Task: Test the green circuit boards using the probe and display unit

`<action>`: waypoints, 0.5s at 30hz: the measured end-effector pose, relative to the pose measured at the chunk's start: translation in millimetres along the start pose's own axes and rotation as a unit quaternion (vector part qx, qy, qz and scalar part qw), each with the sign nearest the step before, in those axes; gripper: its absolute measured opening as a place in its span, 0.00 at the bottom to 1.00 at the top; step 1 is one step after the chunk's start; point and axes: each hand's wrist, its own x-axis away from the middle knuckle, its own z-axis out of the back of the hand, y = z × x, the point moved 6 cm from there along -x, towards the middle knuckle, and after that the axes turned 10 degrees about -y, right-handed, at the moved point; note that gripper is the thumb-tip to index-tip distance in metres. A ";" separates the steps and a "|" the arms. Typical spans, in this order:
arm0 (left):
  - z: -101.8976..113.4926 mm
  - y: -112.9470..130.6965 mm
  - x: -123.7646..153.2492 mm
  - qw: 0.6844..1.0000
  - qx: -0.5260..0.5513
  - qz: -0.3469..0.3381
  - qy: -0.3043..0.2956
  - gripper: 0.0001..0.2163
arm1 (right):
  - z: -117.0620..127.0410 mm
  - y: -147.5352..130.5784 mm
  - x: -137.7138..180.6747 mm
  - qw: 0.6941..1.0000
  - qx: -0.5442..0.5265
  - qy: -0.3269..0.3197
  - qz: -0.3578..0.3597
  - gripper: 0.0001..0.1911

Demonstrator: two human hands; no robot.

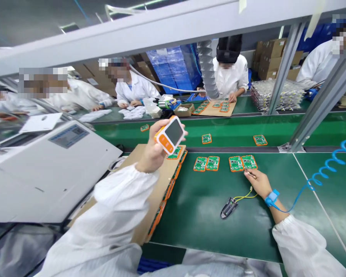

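Observation:
My left hand (150, 153) is raised over the cardboard's far end, fingers closed around an orange-and-white handheld device (169, 135) whose grey screen faces me; I can make out no reading. On the green bench, my right hand (260, 184) pinches a small, thin probe-like piece at the near edge of a green circuit board (249, 162) with an orange border. Another circuit board (236, 164) lies against its left side. Below the hand, yellow wires (245, 197) run from a dark battery holder (229, 208) up toward the fingers. A blue wrist strap (272, 197) circles my right wrist.
Two more boards (206, 164) lie left of these. Orange-edged boards line the cardboard sheet (138, 227). Several boards sit on the green conveyor (230, 132) beyond. A white machine (46, 173) stands left, a metal post (314, 96) right. A coiled blue cord (324, 173) trails right. Co-workers sit opposite.

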 end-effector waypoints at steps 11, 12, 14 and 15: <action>-113.9 -3.0 21.6 0.926 0.284 0.246 -0.032 0.27 | -1.8 -6.8 -1.7 1.000 0.019 -0.011 0.018 0.18; -115.4 -3.4 20.8 0.921 0.293 0.255 -0.021 0.26 | -2.1 -7.9 -1.9 0.999 0.019 -0.015 0.023 0.18; -118.4 -3.5 19.4 0.912 0.311 0.266 0.003 0.23 | -2.8 -10.5 -2.0 0.999 0.022 -0.025 0.030 0.18; -119.9 -3.1 19.0 0.909 0.319 0.268 0.016 0.22 | -2.9 -11.7 -1.8 0.999 0.023 -0.028 0.032 0.18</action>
